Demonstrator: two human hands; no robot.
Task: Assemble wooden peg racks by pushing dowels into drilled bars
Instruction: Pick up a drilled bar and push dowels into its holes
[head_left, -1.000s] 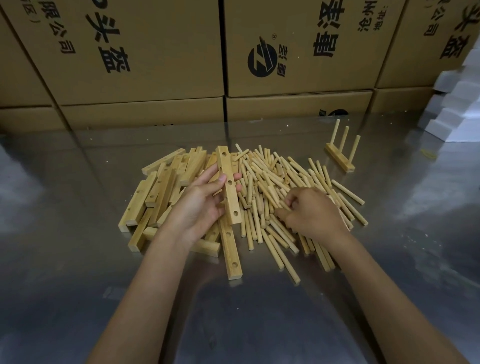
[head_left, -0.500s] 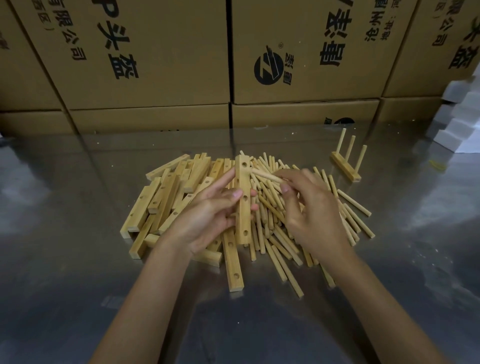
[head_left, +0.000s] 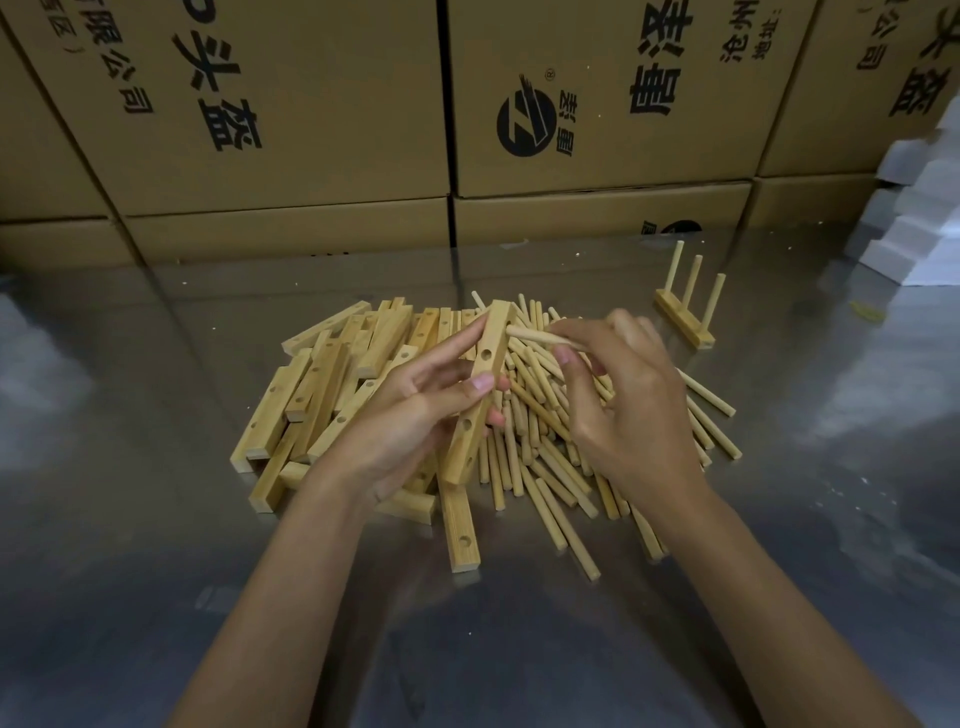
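Note:
My left hand (head_left: 415, 415) grips a drilled wooden bar (head_left: 480, 384) above the pile, its holes facing me and its long axis pointing away. My right hand (head_left: 618, 400) pinches a dowel (head_left: 535, 336) whose free end points left and sits right beside the bar's upper part. Under both hands lie a heap of drilled bars (head_left: 322, 384) on the left and a heap of loose dowels (head_left: 545, 457) on the right. A finished rack (head_left: 685, 312) with three upright pegs stands at the back right.
Everything rests on a shiny metal table (head_left: 156, 519). Stacked cardboard boxes (head_left: 311, 130) wall off the far edge. White foam blocks (head_left: 930, 223) are piled at the right edge. One bar (head_left: 460, 525) juts toward me from the heap.
My right hand picked a dowel out of the heap and brought it up and left to the bar. My left hand lifted the bar off the pile and tilted it.

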